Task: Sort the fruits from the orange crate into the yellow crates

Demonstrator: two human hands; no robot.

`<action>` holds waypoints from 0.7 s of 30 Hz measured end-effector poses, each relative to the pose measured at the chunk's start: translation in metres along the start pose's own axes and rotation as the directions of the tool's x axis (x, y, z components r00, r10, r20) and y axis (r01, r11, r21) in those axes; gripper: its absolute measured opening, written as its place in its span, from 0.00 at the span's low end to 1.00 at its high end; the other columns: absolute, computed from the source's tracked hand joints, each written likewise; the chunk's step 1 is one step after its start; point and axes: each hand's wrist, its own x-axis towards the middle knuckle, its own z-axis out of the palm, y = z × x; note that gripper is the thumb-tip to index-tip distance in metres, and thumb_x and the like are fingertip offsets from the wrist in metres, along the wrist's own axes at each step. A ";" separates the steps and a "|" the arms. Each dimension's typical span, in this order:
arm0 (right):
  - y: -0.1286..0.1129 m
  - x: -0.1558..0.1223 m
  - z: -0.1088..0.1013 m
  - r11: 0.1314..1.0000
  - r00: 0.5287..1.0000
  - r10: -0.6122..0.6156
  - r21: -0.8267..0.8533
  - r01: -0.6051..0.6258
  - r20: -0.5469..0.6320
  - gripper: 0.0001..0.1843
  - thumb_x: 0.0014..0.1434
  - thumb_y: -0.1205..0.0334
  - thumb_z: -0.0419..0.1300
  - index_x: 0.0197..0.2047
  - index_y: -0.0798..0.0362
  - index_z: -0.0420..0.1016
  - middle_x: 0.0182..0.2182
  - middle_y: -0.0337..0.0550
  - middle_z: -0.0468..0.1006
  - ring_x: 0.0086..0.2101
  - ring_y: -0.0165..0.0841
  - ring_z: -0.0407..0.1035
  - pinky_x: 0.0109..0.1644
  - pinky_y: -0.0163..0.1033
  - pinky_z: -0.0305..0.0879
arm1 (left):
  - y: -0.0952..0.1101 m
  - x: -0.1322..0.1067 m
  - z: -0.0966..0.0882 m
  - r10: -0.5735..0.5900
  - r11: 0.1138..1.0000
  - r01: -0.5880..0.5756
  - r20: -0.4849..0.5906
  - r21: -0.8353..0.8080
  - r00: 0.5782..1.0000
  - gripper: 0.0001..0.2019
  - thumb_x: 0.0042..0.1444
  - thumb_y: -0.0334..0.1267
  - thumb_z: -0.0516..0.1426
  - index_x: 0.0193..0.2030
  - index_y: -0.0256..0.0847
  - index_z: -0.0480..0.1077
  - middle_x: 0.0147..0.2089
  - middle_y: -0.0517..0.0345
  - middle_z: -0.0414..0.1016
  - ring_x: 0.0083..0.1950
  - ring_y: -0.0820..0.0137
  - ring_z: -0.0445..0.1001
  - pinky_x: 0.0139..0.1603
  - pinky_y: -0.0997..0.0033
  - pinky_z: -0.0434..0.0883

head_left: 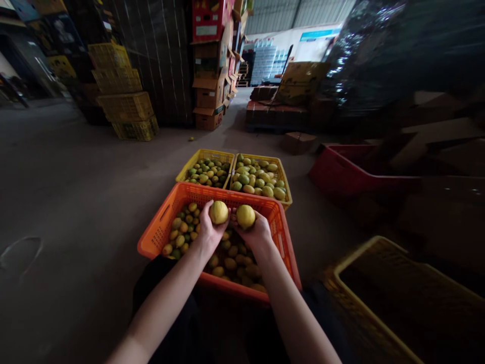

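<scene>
My left hand (211,228) is closed around a yellow lemon (219,212), its palm turned up. Beside it, my right hand (257,230) holds a second yellow lemon (245,217) in its curled fingers. Both hands are above a large orange plastic crate (154,236) that stands between my knees. Many yellow and greenish lemons (180,241) lie inside that crate, partly hidden by my forearms. Just beyond its far rim stand two yellow crates, the left one (184,167) with smaller green and yellow lemons and the right one (287,187) with larger, paler ones.
An open yellow crate (369,298) stands close on my right. Farther right is a red bin (341,172) beside torn cardboard. Stacked yellow crates (127,107) and cardboard boxes (207,96) rise at the back. A single lemon (191,138) lies on the floor.
</scene>
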 end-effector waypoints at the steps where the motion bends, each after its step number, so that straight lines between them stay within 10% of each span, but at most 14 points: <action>1: 0.000 0.001 -0.001 1.000 1.000 -0.015 -0.014 0.015 -0.014 0.07 0.50 0.63 0.51 0.28 0.53 0.70 0.18 0.41 0.74 0.20 0.33 0.67 0.19 0.36 0.65 | 0.000 0.000 0.000 0.002 1.000 -0.002 -0.001 -0.019 1.000 0.07 0.53 0.39 0.56 0.33 0.37 0.68 0.28 0.55 0.73 0.31 0.68 0.74 0.31 0.70 0.74; 8: 0.000 -0.002 0.001 0.998 0.996 -0.057 -0.021 0.056 -0.070 0.04 0.51 0.61 0.55 0.27 0.51 0.66 0.18 0.37 0.73 0.19 0.31 0.67 0.19 0.33 0.62 | -0.003 0.000 0.003 -0.100 0.989 0.104 0.043 -0.109 0.994 0.10 0.59 0.35 0.49 0.35 0.36 0.69 0.29 0.52 0.74 0.34 0.66 0.76 0.31 0.70 0.75; 21: -0.004 -0.003 -0.002 0.998 0.990 -0.061 -0.017 0.059 -0.127 0.03 0.51 0.61 0.53 0.27 0.49 0.64 0.16 0.37 0.70 0.19 0.32 0.65 0.19 0.35 0.63 | 0.002 -0.023 0.019 0.045 0.983 -0.082 0.215 0.164 0.976 0.11 0.58 0.41 0.54 0.37 0.33 0.71 0.33 0.52 0.75 0.33 0.69 0.76 0.23 0.78 0.71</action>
